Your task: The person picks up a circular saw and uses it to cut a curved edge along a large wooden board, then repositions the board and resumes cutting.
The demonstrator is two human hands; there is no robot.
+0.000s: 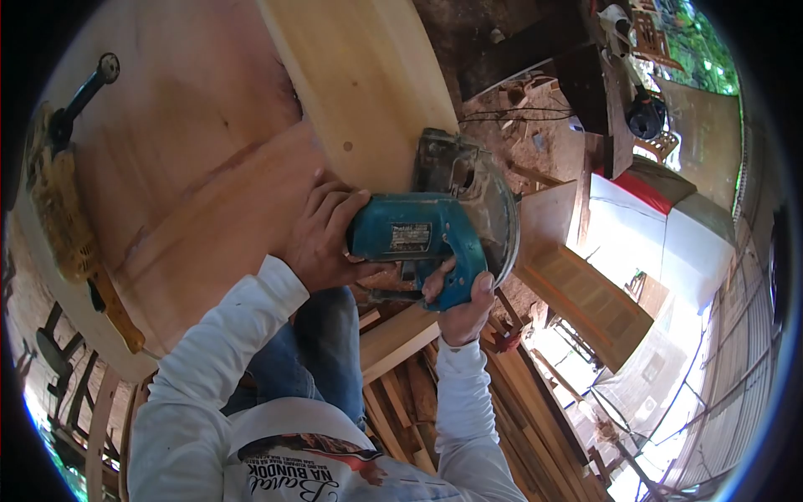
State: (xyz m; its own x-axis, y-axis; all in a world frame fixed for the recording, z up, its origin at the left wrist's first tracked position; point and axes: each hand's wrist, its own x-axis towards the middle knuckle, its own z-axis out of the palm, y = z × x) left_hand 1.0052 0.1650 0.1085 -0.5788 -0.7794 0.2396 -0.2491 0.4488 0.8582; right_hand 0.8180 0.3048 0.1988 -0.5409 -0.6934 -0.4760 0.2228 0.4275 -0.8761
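A teal circular saw [410, 230] with a dusty metal blade guard sits over the end of a pale wooden board [368, 75]. My right hand [468, 314] is wrapped around its rear handle, the fingers passing through the grip. On the other side, my left hand [322, 234] grips the motor housing, fingers over the top and thumb beneath. The saw's base plate overlaps the board's right edge. The blade is hidden by the guard. Under the board spreads a wide reddish-brown wooden panel [184, 167].
A yellow power tool [71, 209] with a black side handle lies along the panel's left edge. Lengths of timber [510, 402] are stacked below right. Wood scraps litter the dirt floor [531, 117]. Farther right stands a carved panel [585, 301].
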